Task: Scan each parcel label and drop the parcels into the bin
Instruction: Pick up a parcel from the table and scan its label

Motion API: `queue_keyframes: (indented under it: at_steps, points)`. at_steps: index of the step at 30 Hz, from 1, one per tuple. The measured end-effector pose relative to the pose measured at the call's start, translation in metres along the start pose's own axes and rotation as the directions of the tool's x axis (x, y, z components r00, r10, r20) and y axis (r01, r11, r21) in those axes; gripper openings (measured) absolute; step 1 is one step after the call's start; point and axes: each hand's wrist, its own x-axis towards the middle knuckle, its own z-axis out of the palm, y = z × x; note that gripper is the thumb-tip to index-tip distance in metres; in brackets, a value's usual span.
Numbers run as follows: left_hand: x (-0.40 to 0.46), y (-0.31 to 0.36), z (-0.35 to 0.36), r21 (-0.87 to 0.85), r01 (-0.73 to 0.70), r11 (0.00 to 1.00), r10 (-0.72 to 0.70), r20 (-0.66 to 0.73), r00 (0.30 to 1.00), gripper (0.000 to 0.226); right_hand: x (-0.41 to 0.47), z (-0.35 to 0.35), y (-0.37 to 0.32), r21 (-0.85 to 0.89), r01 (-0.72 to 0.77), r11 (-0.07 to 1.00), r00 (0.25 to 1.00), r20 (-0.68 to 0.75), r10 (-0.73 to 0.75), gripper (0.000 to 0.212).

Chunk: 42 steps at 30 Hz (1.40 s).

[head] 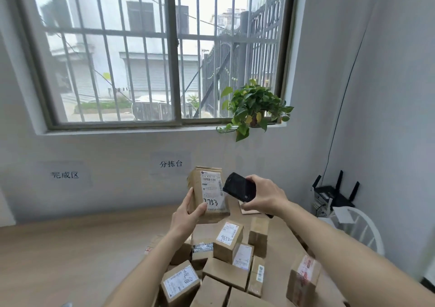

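Big barred window is taking up most of the back wall, with a wooden table stretching out underneath it. A heap of cardboard parcels is sitting on the table down in front, labels facing every which way, one marked 9652. A leafy potted plant is hanging off the right end of the sill, and a black router is standing in the right corner. The left hand is gripping one brown parcel by its lower left corner, thumb curled across the front, holding it upright above the pile with the label facing the camera. The right hand is wrapping its fingers round a black handheld scanner, which is overlapping the parcel's right edge. Two paper signs are sticking to the wall.
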Motion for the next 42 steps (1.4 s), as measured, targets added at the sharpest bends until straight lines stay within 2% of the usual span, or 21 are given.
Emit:
queue_keyframes:
  at_steps: [15, 19, 23, 26, 28, 32, 36, 39, 42]
  points:
    - [-0.080, 0.045, 0.019, 0.023, -0.004, 1.000, 0.006, -0.089, 0.996, 0.078, -0.078, -0.074, 0.013, -0.039, 0.059, 0.998, 0.998, -0.036, -0.060, 0.078]
    - [-0.089, 0.044, 0.014, 0.003, 0.000, 1.000, 0.000, -0.092, 0.996, 0.089, -0.090, -0.082, 0.013, -0.047, 0.066, 0.997, 0.996, -0.051, -0.068, 0.073]
    - [-0.102, 0.052, 0.008, 0.003, -0.024, 1.000, 0.024, -0.104, 0.994, 0.086, -0.100, -0.087, 0.007, -0.026, 0.077, 0.997, 0.995, -0.059, -0.078, 0.073]
    - [-0.110, 0.054, -0.001, -0.012, -0.019, 1.000, 0.017, -0.117, 0.993, 0.093, -0.105, -0.083, -0.004, -0.002, 0.097, 0.995, 0.994, -0.049, -0.097, 0.074]
    - [-0.113, 0.050, -0.009, -0.029, -0.014, 0.999, 0.010, -0.131, 0.991, 0.093, -0.107, -0.075, -0.015, 0.033, 0.133, 0.991, 0.991, -0.014, -0.133, 0.077]
    - [-0.124, 0.043, -0.035, -0.058, -0.007, 0.998, -0.004, -0.176, 0.984, 0.067, -0.105, -0.048, -0.049, 0.159, 0.211, 0.965, 0.973, 0.065, -0.223, 0.074]
    - [-0.150, 0.046, -0.075, -0.101, -0.013, 0.995, -0.012, -0.244, 0.970, 0.079, -0.101, -0.013, -0.098, 0.283, 0.263, 0.922, 0.940, 0.140, -0.312, 0.078]
    - [-0.171, 0.039, -0.113, -0.152, -0.006, 0.988, -0.044, -0.324, 0.945, 0.061, -0.095, 0.013, -0.145, 0.339, 0.310, 0.888, 0.905, 0.183, -0.385, 0.085]
    - [-0.191, 0.022, -0.162, -0.173, 0.005, 0.985, -0.082, -0.442, 0.893, 0.044, -0.097, 0.039, -0.202, 0.388, 0.358, 0.849, 0.853, 0.233, -0.467, 0.069]
